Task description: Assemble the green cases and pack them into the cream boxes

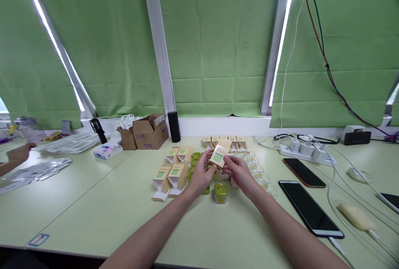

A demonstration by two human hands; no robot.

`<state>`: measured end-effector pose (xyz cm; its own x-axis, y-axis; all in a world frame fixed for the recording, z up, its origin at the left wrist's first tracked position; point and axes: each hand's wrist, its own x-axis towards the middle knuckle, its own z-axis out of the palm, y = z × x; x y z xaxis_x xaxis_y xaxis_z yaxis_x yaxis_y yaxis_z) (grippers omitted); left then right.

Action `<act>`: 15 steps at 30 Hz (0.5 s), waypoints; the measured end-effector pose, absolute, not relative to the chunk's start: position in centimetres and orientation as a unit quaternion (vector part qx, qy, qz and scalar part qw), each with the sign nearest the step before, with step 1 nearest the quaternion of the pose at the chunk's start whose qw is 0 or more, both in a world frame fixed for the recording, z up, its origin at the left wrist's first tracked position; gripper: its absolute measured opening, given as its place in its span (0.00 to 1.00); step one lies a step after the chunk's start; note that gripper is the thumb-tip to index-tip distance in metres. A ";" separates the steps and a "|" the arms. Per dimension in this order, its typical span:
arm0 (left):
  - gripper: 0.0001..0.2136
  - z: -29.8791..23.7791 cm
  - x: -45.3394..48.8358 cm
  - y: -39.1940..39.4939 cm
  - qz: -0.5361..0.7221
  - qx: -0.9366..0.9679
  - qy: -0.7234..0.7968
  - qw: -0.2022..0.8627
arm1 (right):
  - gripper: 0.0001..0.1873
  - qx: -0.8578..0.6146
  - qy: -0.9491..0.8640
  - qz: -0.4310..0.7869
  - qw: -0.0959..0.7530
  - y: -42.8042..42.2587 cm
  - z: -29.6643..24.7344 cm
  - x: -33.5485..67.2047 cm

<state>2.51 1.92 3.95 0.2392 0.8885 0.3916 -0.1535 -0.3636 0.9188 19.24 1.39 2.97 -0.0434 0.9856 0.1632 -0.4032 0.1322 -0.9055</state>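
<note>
Between my left hand [201, 172] and my right hand [239, 170] is a small cream cardboard box [218, 155] with a green window, its top flap up. Fingers of both hands grip its sides above the table. Just below stands a small clear container with a green lid [220, 193]. Several similar boxes [175, 174] with open flaps lie left of my hands, and more boxes [237, 143] stand behind. Green lids [196, 155] are stacked beside my left hand, partly hidden. Clear containers [261, 176] line up to the right of my right hand.
Phones [308, 206], a power strip [307, 152] and loose cables occupy the right side. At the back are a brown carton [150, 132] and a black cylinder [173, 127]. A tissue pack [108, 149] lies left. Another person's hand [18, 155] is at the far left, near plastic bags [40, 170].
</note>
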 end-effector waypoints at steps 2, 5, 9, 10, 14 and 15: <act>0.24 3.8 2.5 1.7 0.547 0.619 0.285 0.486 | 0.30 -0.337 -0.447 0.566 0.605 1.4 2.8 19.2; 0.24 3.4 2.2 1.6 0.553 0.616 0.270 0.491 | 0.31 -0.343 -0.451 0.563 0.601 1.5 2.5 19.0; 0.25 2.8 1.8 1.6 0.558 0.615 0.251 0.497 | 0.32 -0.345 -0.457 0.559 0.600 1.8 2.2 18.7; 0.25 2.7 1.8 1.6 0.557 0.617 0.249 0.497 | 0.31 -0.345 -0.458 0.558 0.600 1.8 2.1 18.7; 0.26 2.4 1.7 1.6 0.556 0.620 0.246 0.496 | 0.31 -0.352 -0.468 0.549 0.597 1.9 2.0 18.8; 0.26 2.3 1.6 1.5 0.557 0.618 0.246 0.497 | 0.30 -0.355 -0.473 0.543 0.596 1.8 1.9 18.8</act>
